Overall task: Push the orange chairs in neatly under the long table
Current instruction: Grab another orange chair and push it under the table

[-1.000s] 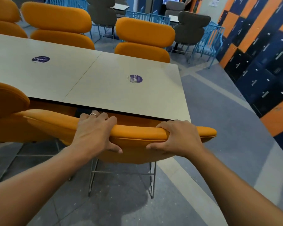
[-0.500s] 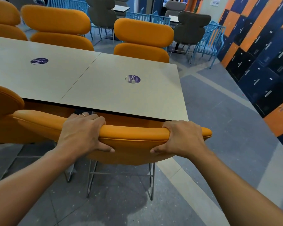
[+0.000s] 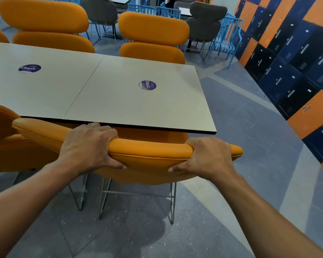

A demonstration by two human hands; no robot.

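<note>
My left hand [image 3: 88, 146] is wrapped over the top edge of the padded orange chair backrest [image 3: 149, 151], fingers curled down the far side and thumb pinched underneath. My right hand [image 3: 207, 157] does the same further along towards the right end. Both are closed firmly on that backrest, spaced well apart, and I judge that's deliberate: a wide two-handed hold keeps the chair square as it goes in, so it doesn't twist.

Just beyond my knuckles sits the near edge of the long pale grey counter [image 3: 119, 101], and the chair's seat is already tucked below it, the backrest close to that edge. I'd say this one is nearly home. Below my hands the thin metal wire legs [image 3: 136, 200] stand on the grey tiled floor [image 3: 138, 239].

Left of my left hand, a second orange upholstered chair [image 3: 2, 138] sits just beside the one I'm holding, so I'd watch that the two backs don't rub. Across the counter from my hands, two more orange chairs with two-piece cushioned backs [image 3: 153, 38] stand close to its far side. Away to the right of my right hand runs a wall of blue and orange lockers [image 3: 296, 62], well clear.
</note>
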